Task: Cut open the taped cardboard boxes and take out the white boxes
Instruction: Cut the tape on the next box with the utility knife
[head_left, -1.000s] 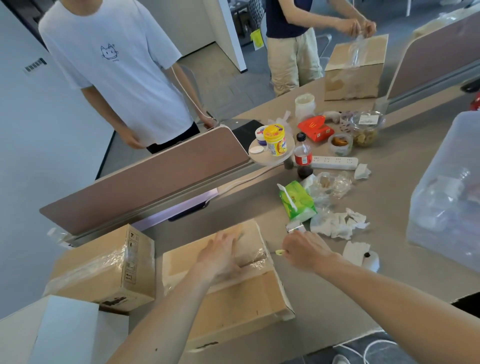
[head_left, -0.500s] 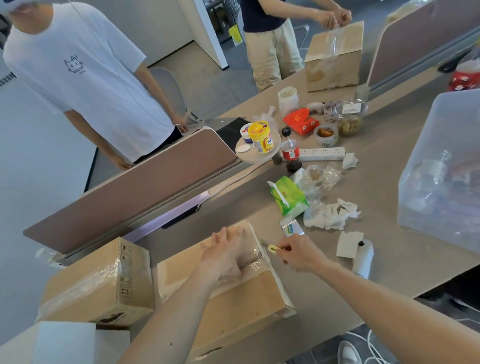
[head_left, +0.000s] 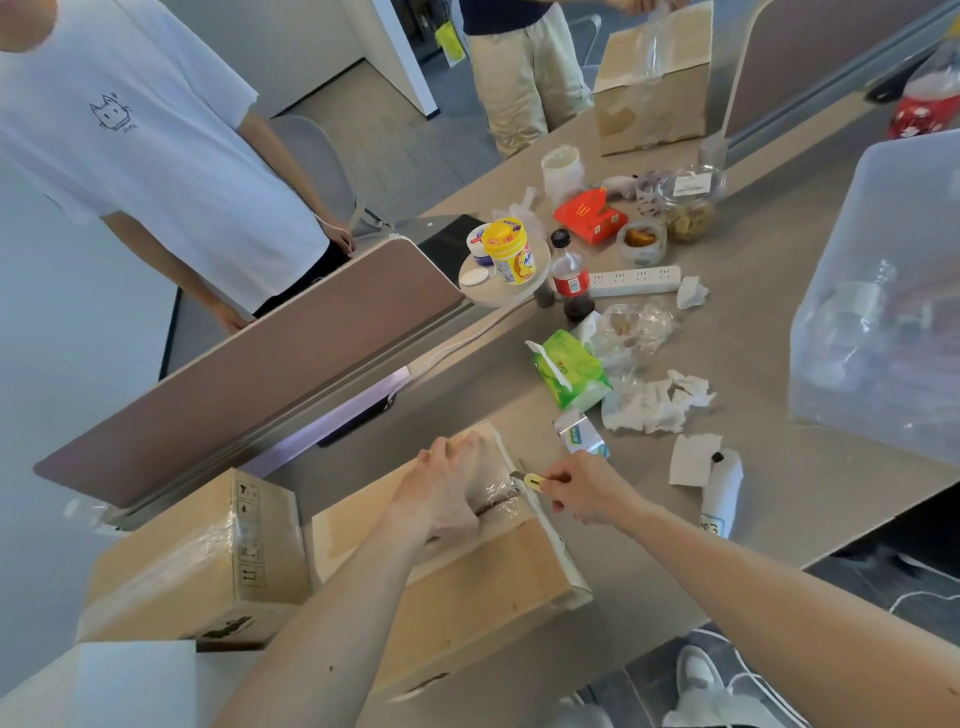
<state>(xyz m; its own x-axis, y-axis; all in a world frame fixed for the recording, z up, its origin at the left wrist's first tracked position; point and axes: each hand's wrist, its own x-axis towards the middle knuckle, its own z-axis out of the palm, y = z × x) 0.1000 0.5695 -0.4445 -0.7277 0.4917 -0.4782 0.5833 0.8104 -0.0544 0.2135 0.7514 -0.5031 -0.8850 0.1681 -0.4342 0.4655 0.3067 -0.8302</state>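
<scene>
The taped cardboard box (head_left: 467, 592) is laid on the table's (head_left: 779, 483) near edge and pressed by the flat left hand (head_left: 447, 493). A yellow box cutter (head_left: 532, 480) is gripped by the right hand (head_left: 587, 491), with its blade at the taped seam.

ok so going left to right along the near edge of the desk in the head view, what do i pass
sealed cardboard box → left hand → yellow cutter → right hand → white paper slip
</scene>
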